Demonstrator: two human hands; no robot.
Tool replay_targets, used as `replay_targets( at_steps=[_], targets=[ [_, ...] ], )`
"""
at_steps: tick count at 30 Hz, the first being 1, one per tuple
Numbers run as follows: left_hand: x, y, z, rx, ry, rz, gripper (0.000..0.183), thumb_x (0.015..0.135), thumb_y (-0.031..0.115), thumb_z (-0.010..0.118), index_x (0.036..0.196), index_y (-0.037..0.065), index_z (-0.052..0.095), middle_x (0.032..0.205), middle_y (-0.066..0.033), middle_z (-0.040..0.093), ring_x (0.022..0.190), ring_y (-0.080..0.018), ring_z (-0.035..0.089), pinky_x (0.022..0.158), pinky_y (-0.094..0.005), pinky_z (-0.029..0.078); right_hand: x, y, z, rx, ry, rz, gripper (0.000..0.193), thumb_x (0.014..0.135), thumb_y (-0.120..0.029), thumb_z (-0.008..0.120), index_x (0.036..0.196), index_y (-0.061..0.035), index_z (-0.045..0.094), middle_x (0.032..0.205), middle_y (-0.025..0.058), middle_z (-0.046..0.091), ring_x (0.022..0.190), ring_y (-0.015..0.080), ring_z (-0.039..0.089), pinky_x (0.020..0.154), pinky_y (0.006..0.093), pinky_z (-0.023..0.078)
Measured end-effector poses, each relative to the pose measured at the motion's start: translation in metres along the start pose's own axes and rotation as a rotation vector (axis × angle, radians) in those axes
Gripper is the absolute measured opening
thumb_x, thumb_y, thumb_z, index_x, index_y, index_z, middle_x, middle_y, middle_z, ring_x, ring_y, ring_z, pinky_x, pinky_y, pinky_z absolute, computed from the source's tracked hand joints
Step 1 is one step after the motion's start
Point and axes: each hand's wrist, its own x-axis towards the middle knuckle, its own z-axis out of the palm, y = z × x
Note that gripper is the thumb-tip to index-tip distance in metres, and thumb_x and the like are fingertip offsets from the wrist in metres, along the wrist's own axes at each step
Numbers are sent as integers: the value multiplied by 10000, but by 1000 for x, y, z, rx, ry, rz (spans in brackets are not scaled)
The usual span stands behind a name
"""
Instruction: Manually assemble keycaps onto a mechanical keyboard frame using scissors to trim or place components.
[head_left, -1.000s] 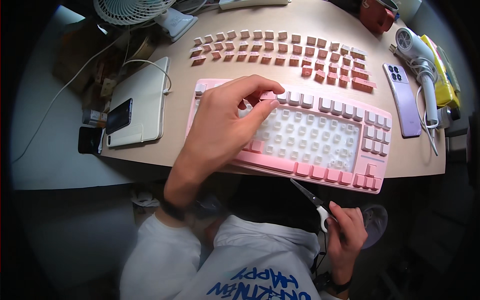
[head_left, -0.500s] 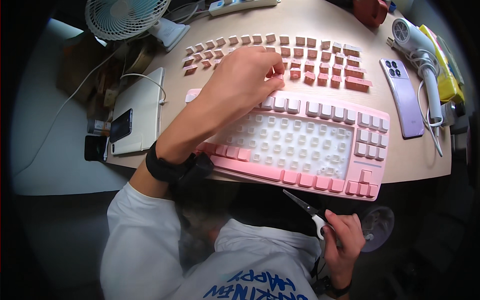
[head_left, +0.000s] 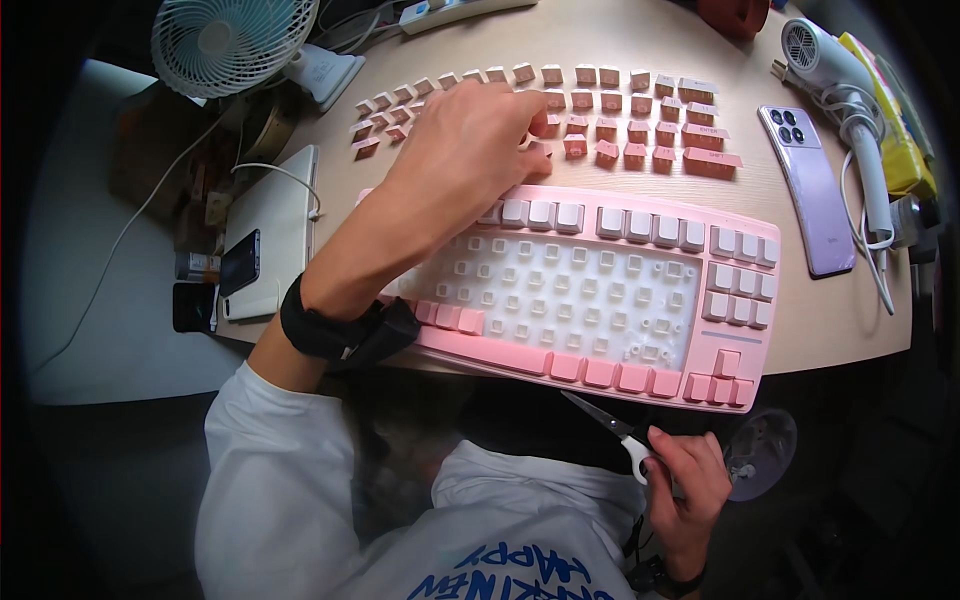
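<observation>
Apparently the left hand (head_left: 468, 132) bends thumb and finger about what looks like a pink keycap (head_left: 538, 157); whether they pinch it, I cannot tell. The right hand (head_left: 688, 482) clasps scissors (head_left: 607, 421) just off the near edge of the desk (head_left: 785, 335). The keyboard (head_left: 570, 300) is mostly bare mid-section, loose caps (head_left: 611, 101) standing in rows beyond its far side; the far row, near row and right block have theirs. The left forearm (head_left: 385, 240) hides its left end; a purple phone (head_left: 808, 195) and hair dryer (head_left: 866, 165) lie right, a fan (head_left: 235, 42) far left

Open desk (head_left: 650, 40) beyond keycaps (head_left: 611, 101), phone (head_left: 812, 195) (plus hair dryer (head_left: 873, 178)) blocking right
</observation>
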Motion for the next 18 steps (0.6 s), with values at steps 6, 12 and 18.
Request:
replay_targets(
  at_steps=[6,12,18],
  targets=[
    [-4,0,-2,-17,45,42,221,831,165,825,979,39,721,864,-106,705,866,-308,669,771,-428,519,0,0,0,4,-9,7,407,752,88,799,1144,-17,778,882,115,709,703,260,588,611,355,442],
    [1,-4,1,27,16,61,190,840,155,814,964,42,725,898,-107,719,895,-313,659,801,-433,519,1,-1,1,4,-11,9,408,747,95,798,1139,-15,778,882,116,710,703,262,591,616,352,449],
    [-2,-1,0,60,105,139,188,845,146,810,990,55,732,919,-97,719,952,-309,638,819,-428,517,0,0,1,0,-8,17,405,748,95,797,1137,-13,778,882,117,710,706,264,597,616,353,451]
  ],
)
